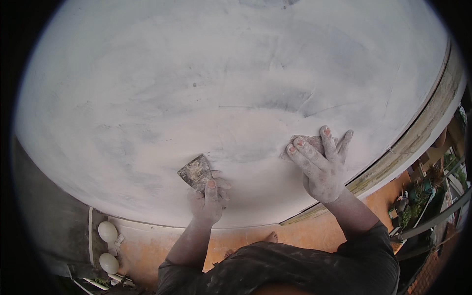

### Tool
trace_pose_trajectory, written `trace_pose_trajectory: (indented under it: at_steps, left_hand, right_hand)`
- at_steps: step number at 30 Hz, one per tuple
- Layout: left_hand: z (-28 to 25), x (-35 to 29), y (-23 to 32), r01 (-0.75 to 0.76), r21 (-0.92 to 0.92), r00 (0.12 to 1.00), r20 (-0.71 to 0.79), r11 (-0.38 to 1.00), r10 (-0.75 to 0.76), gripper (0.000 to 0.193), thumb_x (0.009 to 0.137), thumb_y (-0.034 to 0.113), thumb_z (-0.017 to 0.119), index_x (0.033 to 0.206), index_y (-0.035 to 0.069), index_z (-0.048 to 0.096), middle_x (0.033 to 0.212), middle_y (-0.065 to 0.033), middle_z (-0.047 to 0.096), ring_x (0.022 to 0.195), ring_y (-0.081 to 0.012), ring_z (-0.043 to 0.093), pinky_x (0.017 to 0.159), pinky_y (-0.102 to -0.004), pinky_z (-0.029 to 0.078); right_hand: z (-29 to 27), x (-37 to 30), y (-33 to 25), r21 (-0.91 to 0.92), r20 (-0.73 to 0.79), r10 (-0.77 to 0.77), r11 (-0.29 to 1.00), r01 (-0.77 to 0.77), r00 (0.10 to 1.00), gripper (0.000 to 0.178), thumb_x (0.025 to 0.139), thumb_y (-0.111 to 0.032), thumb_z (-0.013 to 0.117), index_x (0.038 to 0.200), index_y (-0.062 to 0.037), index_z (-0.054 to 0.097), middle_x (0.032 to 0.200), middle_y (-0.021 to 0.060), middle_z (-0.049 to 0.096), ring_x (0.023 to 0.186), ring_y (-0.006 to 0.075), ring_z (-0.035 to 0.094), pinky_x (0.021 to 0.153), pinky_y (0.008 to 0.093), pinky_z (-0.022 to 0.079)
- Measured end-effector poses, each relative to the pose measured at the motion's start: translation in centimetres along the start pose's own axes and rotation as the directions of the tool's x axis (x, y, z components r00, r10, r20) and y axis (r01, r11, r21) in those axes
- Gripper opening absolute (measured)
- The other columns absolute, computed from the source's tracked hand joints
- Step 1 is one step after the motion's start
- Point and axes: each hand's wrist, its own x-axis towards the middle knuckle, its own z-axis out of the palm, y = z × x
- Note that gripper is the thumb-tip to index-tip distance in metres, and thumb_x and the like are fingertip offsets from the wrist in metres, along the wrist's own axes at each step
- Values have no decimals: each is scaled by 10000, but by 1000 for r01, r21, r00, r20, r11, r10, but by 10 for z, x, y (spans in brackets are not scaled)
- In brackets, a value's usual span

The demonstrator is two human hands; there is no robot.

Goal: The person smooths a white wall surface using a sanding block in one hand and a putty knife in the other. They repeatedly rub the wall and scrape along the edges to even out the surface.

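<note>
My left hand (209,204) is closed around a putty knife (195,171), whose wide blade is crusted with dried filler and points up and to the left. White dust coats both hands. My right hand (322,169) lies with fingers stretched over a sheet of sandpaper (317,143), pressing it against the wall (196,83). The sheet shows between and beyond the fingers. The wall has a patchy white and grey coating, with faint ridges and scratches near the right hand.
A strip of weathered trim (408,135) edges the wall at the right. Below is an orange, dusty floor (309,233), with two pale round objects (108,231) at the lower left. Plants (418,196) and a railing (437,216) stand at the lower right.
</note>
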Motion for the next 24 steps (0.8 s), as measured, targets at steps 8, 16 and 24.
trace_pose_trajectory:
  at_steps: [8, 16, 24]
  left_hand:
    - [-1, -2, 0, 1, 9, 1000, 7, 1000, -1, 347, 1078, 278, 459, 1143, -40, 581, 800, -106, 676, 536, -121, 579, 453, -227, 454]
    - [-1, 0, 1, -77, 15, 995, 70, 997, 75, 354, 1082, 281, 447, 1130, -40, 588, 800, -91, 672, 537, -110, 564, 450, -224, 449]
    - [-2, -1, 4, 134, -64, 991, 5, 989, -134, 368, 1082, 313, 465, 1122, -30, 591, 785, -73, 673, 542, -99, 567, 489, -246, 469]
  right_hand:
    - [9, 49, -26, 171, 140, -101, 982, 76, 985, 466, 887, -183, 566, 1338, -270, 645, 1510, -82, 504, 1511, 343, 266, 1074, 828, 21]
    - [2, 24, -6, 38, -109, -25, 999, 30, 994, 547, 846, -118, 595, 1368, -283, 620, 1526, -70, 490, 1535, 357, 196, 1120, 772, -77]
    - [2, 53, -23, 121, 79, -37, 992, 27, 996, 500, 859, -133, 581, 1340, -258, 640, 1522, -84, 481, 1514, 349, 254, 1111, 795, -3]
